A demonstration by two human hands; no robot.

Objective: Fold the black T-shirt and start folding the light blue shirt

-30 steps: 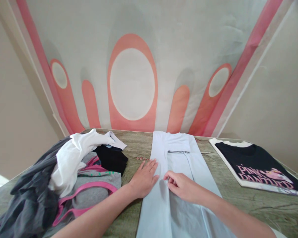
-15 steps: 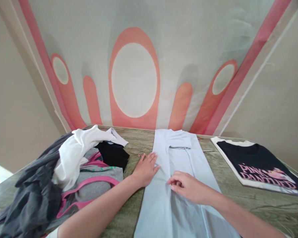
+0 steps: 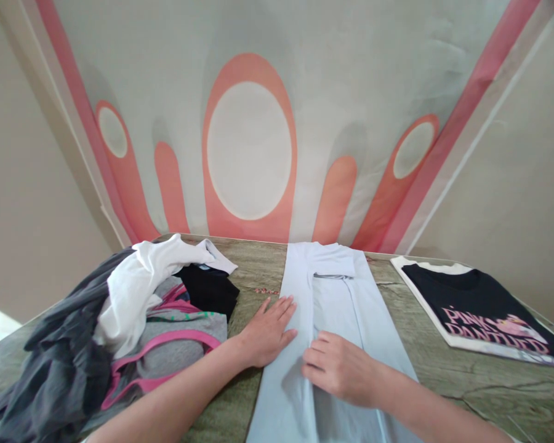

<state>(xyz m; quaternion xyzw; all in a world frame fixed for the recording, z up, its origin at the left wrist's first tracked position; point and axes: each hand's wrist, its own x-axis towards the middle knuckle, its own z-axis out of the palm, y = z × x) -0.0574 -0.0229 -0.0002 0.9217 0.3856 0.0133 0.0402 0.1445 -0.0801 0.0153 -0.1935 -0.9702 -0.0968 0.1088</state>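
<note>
A pale blue T-shirt (image 3: 341,307) lies lengthwise on the table, its sides folded inward and a short sleeve lying on top near the far end. My left hand (image 3: 268,332) rests flat on its left edge, fingers spread and palm partly over the wood. Curled fingers of my right hand (image 3: 337,368) grip the inner edge of the left fold, lifting it slightly. The fingertips are partly hidden behind the knuckles. The near end of the shirt runs out of view at the bottom.
At left is a loose heap of clothes: dark grey cloth (image 3: 60,363), a white garment (image 3: 129,295), a black piece (image 3: 210,289) and a grey top with pink trim (image 3: 175,357). Folded shirts, a black printed one (image 3: 484,301) uppermost, lie at right. A patterned wall panel (image 3: 249,151) rises behind the wooden table (image 3: 466,381).
Both hands have slid a little towards me along the shirt. My right hand has also moved slightly left, its fingers now closed over the fold's edge.
</note>
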